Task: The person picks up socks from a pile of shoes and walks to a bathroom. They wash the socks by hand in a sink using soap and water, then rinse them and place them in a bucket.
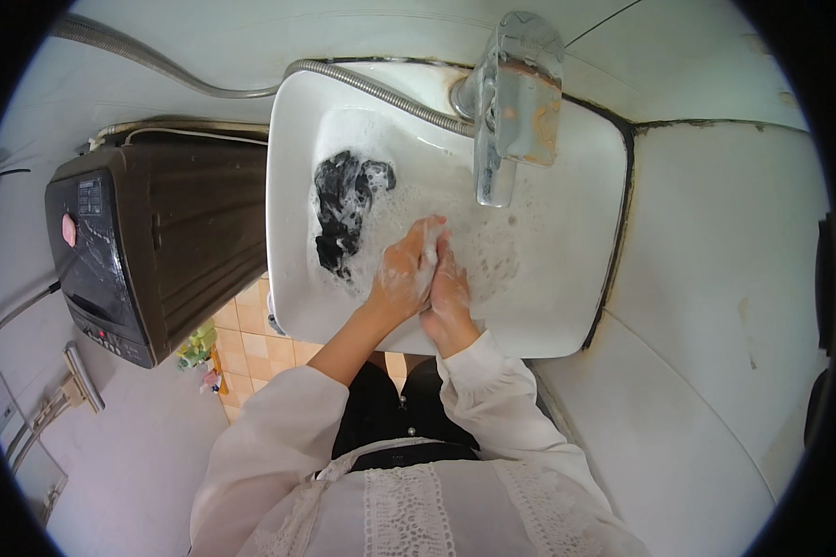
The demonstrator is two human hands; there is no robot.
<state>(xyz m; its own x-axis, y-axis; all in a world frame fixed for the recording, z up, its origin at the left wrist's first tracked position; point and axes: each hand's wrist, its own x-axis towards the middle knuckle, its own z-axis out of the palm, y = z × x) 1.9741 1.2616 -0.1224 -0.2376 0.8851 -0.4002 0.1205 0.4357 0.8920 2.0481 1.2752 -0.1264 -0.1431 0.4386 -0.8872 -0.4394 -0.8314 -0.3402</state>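
Note:
My left hand (404, 275) and my right hand (451, 285) press together, palm to palm, over the front middle of a white washbasin (602, 209). White lather coats both of them. Whether anything lies between the palms is hidden. Left of my hands, a crumpled black wet cloth (338, 212) lies in the basin with suds on it. Foamy water (501, 257) covers the basin's floor around it. The chrome faucet (519, 104) rises at the basin's back edge, its spout beyond my fingertips. I see no stream of water from it.
A flexible metal hose (390, 97) crosses the basin's back left rim. To the left stands a dark washing machine (202, 209) with a pink object (69, 230) on its lid. A pale wall (710, 230) closes off the right side. Orange tiles (251, 341) cover the floor.

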